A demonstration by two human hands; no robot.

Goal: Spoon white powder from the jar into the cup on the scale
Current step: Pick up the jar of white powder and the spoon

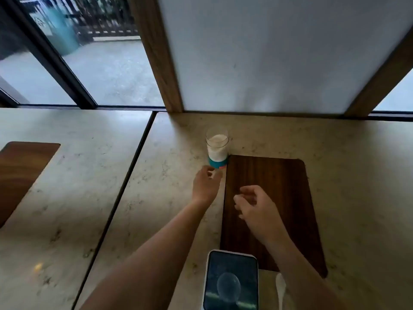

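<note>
A clear glass jar holding white powder stands on the stone counter, with a teal band at its base and no lid on it. My left hand hovers just below the jar, fingers loosely curled and apart, holding nothing. My right hand hangs over the dark wooden board, fingers bent and empty. A flat glossy device with a white rim, possibly the scale, lies at the near edge. A white spoon lies beside it, partly hidden by my right forearm. No cup is in view.
The stone counter has a dark seam running diagonally at the left. A second wooden board lies at the far left. A white panel with wooden frame and windows stand behind the counter.
</note>
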